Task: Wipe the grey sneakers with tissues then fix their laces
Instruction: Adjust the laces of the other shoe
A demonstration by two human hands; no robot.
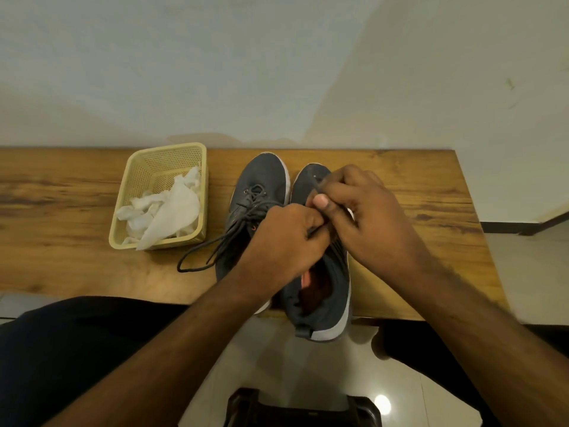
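Observation:
Two grey sneakers stand side by side on the wooden table, toes pointing away from me. The left sneaker (261,180) has loose dark laces (203,254) trailing onto the table toward the left. The right sneaker (326,297) has its heel hanging over the table's near edge. Both my hands work over its lacing. My left hand (283,238) pinches a dark lace with curled fingers. My right hand (366,211) pinches a lace too, thumb and fingertips pressed together. My hands hide the laces of the right sneaker almost entirely.
A beige plastic basket (144,167) holding crumpled white tissues (166,214) sits on the table (415,211) left of the sneakers. A pale wall stands right behind the table. My dark-clothed knees and a dark stool (301,408) are below, on a shiny tiled floor.

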